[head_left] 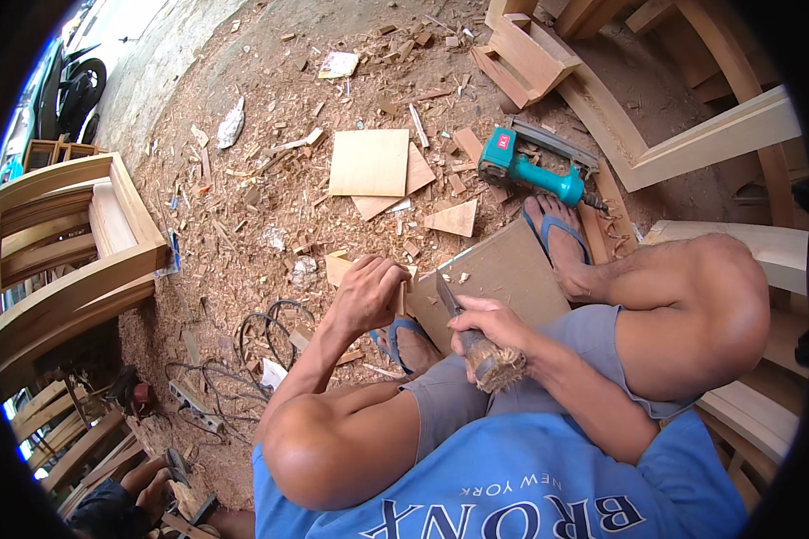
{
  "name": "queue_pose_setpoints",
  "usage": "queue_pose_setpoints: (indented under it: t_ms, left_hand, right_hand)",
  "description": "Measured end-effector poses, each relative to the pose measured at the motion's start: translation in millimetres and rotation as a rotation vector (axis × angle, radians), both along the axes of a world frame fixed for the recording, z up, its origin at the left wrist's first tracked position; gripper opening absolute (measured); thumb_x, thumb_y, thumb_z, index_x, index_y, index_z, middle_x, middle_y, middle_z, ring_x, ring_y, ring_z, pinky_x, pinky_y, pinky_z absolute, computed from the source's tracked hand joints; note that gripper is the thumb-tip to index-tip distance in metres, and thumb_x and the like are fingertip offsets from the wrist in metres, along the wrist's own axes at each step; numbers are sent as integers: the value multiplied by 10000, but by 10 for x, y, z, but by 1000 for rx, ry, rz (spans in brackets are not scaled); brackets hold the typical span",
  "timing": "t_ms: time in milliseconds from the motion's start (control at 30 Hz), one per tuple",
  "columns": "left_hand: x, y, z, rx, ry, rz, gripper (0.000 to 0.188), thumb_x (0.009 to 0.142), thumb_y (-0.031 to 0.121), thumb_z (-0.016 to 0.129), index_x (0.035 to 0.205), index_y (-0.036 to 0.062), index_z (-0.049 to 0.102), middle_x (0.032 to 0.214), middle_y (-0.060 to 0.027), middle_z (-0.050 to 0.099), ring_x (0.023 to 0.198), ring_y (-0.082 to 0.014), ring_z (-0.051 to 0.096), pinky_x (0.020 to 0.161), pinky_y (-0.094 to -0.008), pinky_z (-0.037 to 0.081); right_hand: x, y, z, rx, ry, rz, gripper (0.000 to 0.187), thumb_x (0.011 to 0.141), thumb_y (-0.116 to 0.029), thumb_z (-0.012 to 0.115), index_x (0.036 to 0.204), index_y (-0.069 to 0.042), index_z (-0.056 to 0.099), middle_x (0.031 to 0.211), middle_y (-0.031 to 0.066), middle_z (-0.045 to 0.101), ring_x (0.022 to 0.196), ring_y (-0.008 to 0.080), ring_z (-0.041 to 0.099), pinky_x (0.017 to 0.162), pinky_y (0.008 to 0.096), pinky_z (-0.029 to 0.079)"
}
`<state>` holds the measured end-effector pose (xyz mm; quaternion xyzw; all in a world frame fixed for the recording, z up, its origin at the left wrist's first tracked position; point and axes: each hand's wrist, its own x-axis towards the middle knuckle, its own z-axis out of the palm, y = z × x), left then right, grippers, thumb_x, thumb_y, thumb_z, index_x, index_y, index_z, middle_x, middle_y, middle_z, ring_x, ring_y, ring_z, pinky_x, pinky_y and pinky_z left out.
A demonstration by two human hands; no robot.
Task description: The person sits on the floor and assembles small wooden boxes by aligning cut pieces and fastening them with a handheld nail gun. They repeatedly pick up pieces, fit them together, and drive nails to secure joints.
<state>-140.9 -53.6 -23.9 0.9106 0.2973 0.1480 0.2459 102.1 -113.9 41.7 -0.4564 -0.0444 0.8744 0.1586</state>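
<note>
While the right grip (487,325) is closed around the handle of a bladed tool (494,366), the left grip (366,292) pinches a small wood piece (404,299)

Blade points to 11 o'clock, its tip near the small wood piece and over a flat brown board (512,260); curled knuckles partly hide the left hold. From the hands, a teal nail gun (535,171) lies at 1 o'clock, a square wooden panel (368,162) at 11 o'clock, a wooden frame (90,286) at 9 o'clock; wood shavings (202,171) litter the ground

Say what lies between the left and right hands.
Head view: small wood piece at the left hand, then brown board, with the tool blade from the right hand above it.
</note>
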Motion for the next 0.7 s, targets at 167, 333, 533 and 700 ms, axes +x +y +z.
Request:
queue_pose_setpoints:
  t_ms: [167, 333, 533, 700]
  left_hand:
    - [74, 28, -461, -25, -33, -137, 273, 654, 45, 640, 902, 56, 525, 848, -119, 597, 814, -318, 593, 775, -408, 465]
    - [87, 71, -665, -71, -23, -194, 193, 723, 75, 618, 889, 66, 520, 825, -132, 577, 802, -339, 569, 751, -427, 445]
    - [145, 131, -706, -242, 280, -216, 299, 625, 61, 637, 886, 23, 498, 845, -140, 589, 834, -308, 617, 850, -372, 488]
    - [212, 201, -686, -316, 380, -240, 304, 641, 66, 622, 910, 14, 490, 842, -146, 591, 865, -311, 635, 922, -394, 485]
  right_hand:
    - [-242, -328, -648, -123, 5, -99, 171, 919, -151, 525, 1037, -61, 440, 701, 129, 606, 453, 273, 615, 359, 377, 492]
    - [-272, -366, -831, -208, 69, -219, 248, 915, -172, 530, 1107, -66, 416, 726, 132, 615, 463, 281, 620, 383, 389, 495]
    - [-352, -299, -903, -194, 140, -281, 283, 905, -188, 543, 1130, -51, 441, 736, 133, 623, 464, 281, 621, 395, 390, 497]
    - [-322, -231, -990, -285, 118, -292, 228, 898, -202, 557, 1036, -26, 510, 733, 131, 634, 465, 274, 615, 403, 398, 500]
